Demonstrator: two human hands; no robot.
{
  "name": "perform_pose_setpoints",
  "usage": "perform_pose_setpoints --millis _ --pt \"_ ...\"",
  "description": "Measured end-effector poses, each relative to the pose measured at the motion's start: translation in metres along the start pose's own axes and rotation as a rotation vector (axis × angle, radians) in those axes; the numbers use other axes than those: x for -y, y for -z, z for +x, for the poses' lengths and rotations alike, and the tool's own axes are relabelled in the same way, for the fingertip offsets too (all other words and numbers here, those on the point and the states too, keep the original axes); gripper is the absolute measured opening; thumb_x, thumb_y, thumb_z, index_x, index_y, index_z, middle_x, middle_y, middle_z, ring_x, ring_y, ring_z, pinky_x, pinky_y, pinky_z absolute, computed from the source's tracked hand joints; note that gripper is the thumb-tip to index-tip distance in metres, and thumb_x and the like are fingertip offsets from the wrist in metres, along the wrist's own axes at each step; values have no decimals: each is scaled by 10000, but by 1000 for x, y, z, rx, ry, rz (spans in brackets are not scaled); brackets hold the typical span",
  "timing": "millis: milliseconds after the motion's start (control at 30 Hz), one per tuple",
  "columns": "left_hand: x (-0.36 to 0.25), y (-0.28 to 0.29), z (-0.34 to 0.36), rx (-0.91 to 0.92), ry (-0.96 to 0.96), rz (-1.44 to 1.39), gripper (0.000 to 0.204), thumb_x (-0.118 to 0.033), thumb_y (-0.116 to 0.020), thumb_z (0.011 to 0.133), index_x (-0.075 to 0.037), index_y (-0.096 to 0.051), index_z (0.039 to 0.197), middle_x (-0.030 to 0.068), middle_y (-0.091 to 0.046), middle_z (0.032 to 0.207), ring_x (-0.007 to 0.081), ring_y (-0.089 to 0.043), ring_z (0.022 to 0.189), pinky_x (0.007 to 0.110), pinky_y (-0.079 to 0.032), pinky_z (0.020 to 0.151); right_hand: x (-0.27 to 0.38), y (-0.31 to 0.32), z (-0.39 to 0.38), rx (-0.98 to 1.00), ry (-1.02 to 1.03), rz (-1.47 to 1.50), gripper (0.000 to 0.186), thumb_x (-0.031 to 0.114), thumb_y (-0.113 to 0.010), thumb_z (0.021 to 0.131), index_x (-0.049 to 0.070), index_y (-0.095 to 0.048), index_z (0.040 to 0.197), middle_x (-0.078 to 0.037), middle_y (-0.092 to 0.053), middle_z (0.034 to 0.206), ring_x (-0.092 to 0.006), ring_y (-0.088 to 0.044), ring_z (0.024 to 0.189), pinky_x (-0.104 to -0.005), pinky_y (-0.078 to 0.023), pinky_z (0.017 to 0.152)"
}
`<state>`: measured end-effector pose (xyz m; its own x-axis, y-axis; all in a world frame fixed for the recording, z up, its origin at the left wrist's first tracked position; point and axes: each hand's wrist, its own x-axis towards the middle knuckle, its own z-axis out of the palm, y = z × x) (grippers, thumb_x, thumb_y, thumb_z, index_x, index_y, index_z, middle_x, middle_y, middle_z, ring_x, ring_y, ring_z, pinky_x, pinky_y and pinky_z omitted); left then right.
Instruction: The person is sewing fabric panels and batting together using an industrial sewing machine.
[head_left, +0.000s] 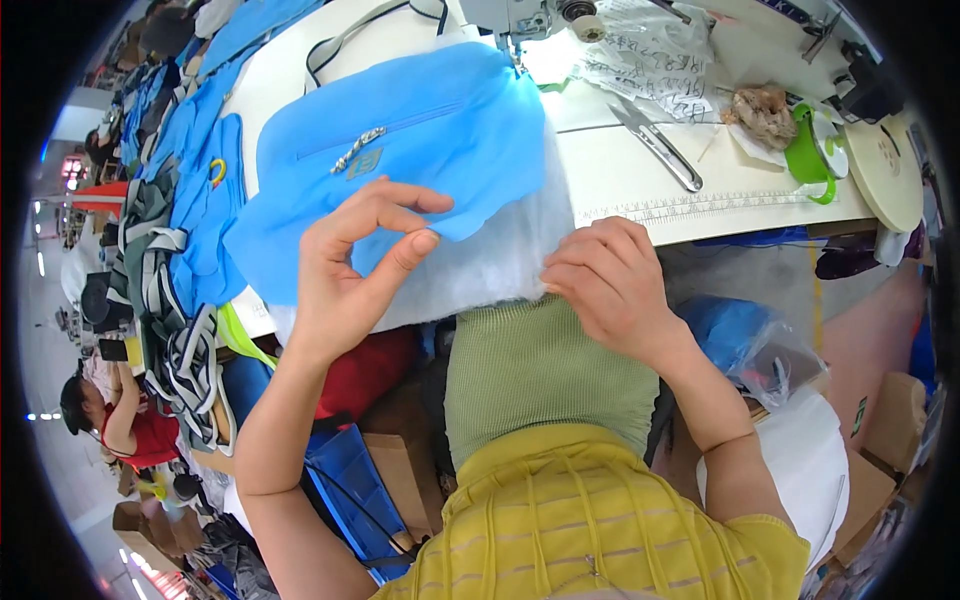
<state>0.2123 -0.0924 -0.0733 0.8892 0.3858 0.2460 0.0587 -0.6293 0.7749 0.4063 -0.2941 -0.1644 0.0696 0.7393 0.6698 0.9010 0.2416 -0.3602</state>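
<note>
A light blue fabric panel (400, 120) with a zip, a braided cord pull (357, 150) and a small square patch lies over a sheet of white fluffy padding (510, 262). My left hand (362, 255) is over the panel's near edge, thumb and forefinger pinched together at the lifted blue corner, the other fingers loosely bent. To the right, my right hand (610, 280) has its fingers curled together and closed on the padding's near right corner. The padding's near edge hangs toward my lap over a green mesh cloth (540, 370).
On the table's right lie thread snips (660, 148), a ruler strip (710, 208), a green tape dispenser (808, 160) and written-on plastic (650, 60). A sewing machine part (530, 22) stands at the back. Blue pieces and straps (190, 370) heap left; another person (125, 420) works beyond.
</note>
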Motion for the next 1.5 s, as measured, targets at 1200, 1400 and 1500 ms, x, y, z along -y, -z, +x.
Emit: perform_pose_setpoints --millis 1200,1400,1500 --pt "70 -35 91 -11 -56 233 353 -138 -754 913 -80 -703 1258 115 -642 1328 321 -569 1273 485 -375 1102 12 -5 39 163 43 401 148 165 -804 774 117 -677 830 -1 -668 896 -206 -652 873 -359 -500 811" --pt "68 -40 97 -100 -61 336 364 -136 -827 828 -86 -735 1177 72 -651 1097 272 -595 1066 424 -375 991 -12 -3 68 -19 -197 164 169 50 -783 811 86 -698 952 -42 -708 912 -254 -671 789 -345 -513 696" --pt "69 -41 96 -87 44 300 355 -149 -854 798 -98 -752 1135 50 -630 1046 244 -585 1031 392 -353 988 -26 -11 78 -42 -409 99 203 42 -758 848 54 -701 1043 -70 -706 962 -270 -667 850 -368 -527 730"
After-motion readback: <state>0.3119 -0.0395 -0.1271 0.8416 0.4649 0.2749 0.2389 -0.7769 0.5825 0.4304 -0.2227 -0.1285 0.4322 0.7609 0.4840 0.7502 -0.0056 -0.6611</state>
